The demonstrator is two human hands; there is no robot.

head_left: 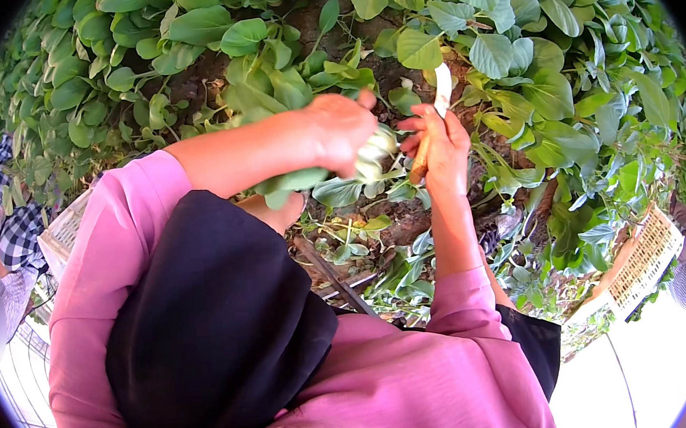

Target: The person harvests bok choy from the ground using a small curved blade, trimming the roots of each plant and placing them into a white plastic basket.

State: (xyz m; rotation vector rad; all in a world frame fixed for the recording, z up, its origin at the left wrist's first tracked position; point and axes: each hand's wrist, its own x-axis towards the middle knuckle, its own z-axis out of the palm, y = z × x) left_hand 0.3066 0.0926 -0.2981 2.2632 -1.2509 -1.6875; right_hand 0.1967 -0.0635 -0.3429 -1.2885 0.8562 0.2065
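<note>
My left hand (343,131) grips a bunch of leafy green vegetable (375,157) with pale stalks, held just above the soil. My right hand (439,143) holds a knife (440,93) by its wooden handle, the pale blade pointing up, right beside the stalks. Both arms wear pink sleeves pushed up. A dark headscarf fills the lower middle of the view.
Rows of green leafy plants (507,33) cover the bed all around the hands. Bare soil (409,216) with cut leaves lies below them. A woven basket (645,259) stands at the right near another person's hand. A person in a checked shirt (4,213) is at the left, beside a pale crate (64,232).
</note>
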